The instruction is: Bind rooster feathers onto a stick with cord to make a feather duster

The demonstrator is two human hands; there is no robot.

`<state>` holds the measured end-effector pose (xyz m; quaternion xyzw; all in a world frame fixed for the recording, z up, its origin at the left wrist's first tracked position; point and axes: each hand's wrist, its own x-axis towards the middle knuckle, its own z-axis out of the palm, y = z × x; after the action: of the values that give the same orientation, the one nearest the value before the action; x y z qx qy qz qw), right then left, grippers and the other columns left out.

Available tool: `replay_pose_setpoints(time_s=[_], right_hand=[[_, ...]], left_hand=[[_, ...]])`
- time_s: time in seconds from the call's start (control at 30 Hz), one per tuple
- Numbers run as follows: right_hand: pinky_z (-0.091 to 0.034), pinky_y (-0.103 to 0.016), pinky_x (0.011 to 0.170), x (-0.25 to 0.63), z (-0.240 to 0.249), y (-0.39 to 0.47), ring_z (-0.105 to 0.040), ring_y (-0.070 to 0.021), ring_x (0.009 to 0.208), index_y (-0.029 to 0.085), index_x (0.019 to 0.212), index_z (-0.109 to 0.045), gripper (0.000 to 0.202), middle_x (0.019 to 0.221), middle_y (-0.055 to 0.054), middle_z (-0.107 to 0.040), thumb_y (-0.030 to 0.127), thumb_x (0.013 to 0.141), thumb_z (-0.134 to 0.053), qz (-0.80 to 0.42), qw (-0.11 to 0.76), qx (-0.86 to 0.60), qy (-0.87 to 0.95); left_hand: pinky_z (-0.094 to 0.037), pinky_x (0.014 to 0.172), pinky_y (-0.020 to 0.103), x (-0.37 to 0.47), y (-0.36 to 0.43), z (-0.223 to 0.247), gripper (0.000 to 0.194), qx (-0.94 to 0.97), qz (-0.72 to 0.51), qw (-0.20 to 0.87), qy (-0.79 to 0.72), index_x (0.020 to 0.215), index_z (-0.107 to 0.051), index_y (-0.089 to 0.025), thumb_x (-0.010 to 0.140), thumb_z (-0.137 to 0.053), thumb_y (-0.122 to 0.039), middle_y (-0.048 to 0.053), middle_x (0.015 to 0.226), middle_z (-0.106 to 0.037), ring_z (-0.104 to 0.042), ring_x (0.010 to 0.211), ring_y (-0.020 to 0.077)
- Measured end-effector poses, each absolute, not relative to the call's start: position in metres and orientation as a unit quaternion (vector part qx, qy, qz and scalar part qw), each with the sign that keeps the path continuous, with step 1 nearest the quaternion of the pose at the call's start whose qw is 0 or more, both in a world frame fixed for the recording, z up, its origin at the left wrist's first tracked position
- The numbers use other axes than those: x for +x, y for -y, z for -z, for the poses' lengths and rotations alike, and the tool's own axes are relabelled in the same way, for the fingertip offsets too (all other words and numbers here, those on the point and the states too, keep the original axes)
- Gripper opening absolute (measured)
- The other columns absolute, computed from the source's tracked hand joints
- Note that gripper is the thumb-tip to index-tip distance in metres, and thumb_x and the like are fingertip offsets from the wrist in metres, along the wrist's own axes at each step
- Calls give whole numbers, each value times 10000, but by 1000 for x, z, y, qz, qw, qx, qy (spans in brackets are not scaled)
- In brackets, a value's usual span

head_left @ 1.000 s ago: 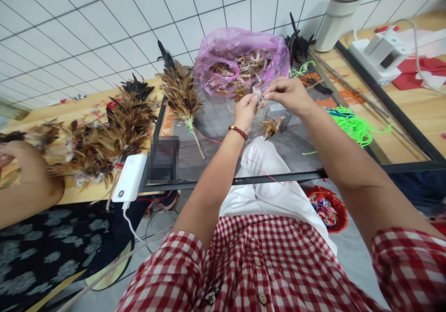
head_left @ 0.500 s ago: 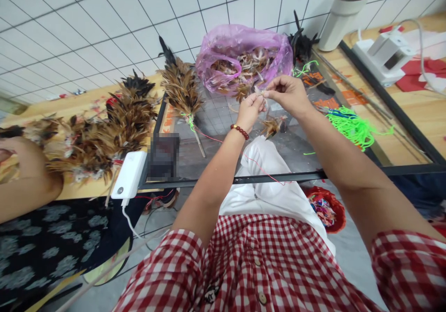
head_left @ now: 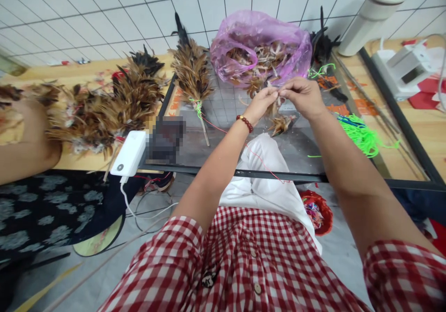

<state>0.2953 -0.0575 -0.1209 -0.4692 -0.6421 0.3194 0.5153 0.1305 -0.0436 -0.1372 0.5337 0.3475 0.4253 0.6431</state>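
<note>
While both forearms reach over the dark glass of the worktop (head_left: 195,151), the left hand (head_left: 264,103) pinches a small feather tuft (head_left: 274,108) and the right hand (head_left: 304,96) meets it, thumb and forefinger drawn narrow on the tuft's pale end. The tuft sits between the two hands; its finer details are too small to make out. Taking the hands as the clock's centre, a purple plastic bag (head_left: 256,21) filled with loose feathers stands near, between eleven and twelve o'clock, and a loose feather bunch (head_left: 281,125) lies just beside them at six. Green cords (head_left: 362,137) are heaped at four, a pale bottle (head_left: 372,21) stands at two, a tied feather duster (head_left: 191,68) lies between nine and ten, and a white power bank (head_left: 128,154) rests at eight.
</note>
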Motion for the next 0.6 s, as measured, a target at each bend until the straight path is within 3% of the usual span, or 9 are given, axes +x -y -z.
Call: replay_pose_setpoints(time_s=[0.13, 0.3, 0.4, 0.6], right_hand=[[-576, -416, 863, 294, 123, 57, -659, -233, 915, 281, 692, -729, 232, 762, -30, -667, 402, 759, -915, -300, 531, -458, 646], [-554, -361, 736, 284, 130, 54, -626, -193, 766, 260, 782, -719, 339, 697, -6, -625, 565, 787, -866, -361, 535, -461, 609], [-532, -323, 667, 281, 131, 52, -590, -158, 667, 266, 869, -732, 393, 657, 17, -589, 640, 801, -832, -414, 539, -455, 576], [-522, -287, 605, 284, 126, 56, -577, -129, 612, 237, 865, -724, 428, 625, 35, -548, 642, 794, -843, -473, 523, -438, 558]], left_hand=[[-475, 680, 202, 132, 46, 135, 218, 551, -411, 624, -372, 783, -670, -158, 943, -751, -283, -27, 634, -623, -592, 624, 77], [-471, 634, 190, 131, 50, 134, 326, 548, -415, 619, -381, 709, -638, -164, 979, -706, -333, -44, 560, -564, -557, 564, 61], [-492, 644, 204, 132, 51, 133, 338, 526, -411, 642, -377, 723, -644, -163, 982, -703, -371, -44, 554, -557, -571, 556, 64], [-499, 631, 230, 136, 54, 132, 235, 443, -421, 706, -357, 889, -705, -163, 979, -706, -380, -75, 557, -470, -519, 509, 61]])
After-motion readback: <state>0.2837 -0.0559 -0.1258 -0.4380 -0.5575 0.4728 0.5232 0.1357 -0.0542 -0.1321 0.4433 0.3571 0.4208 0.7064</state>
